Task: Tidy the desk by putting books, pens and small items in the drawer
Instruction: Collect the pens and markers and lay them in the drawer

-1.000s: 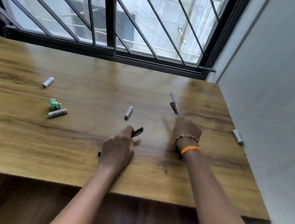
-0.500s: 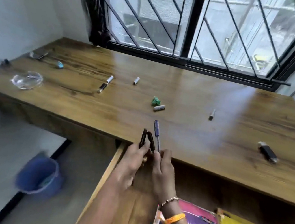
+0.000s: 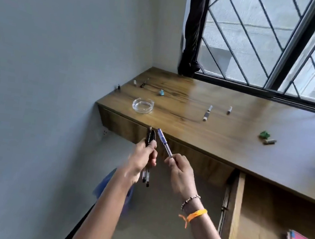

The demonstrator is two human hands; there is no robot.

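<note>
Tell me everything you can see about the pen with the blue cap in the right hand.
The blue-capped pen is a slim stick pen with a clear, plastic-looking barrel and a blue cap with a clip. The cap is on, pointing up and to the left. The right hand pinches its lower end, so that end is hidden. It is held in the air in front of the desk edge, close beside the dark pens in the left hand, without touching them.

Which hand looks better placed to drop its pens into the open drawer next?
Probably the right hand: it pinches the blue pen and sits closer to the open drawer. The left hand, gripping the black pens, is farther away.
</note>
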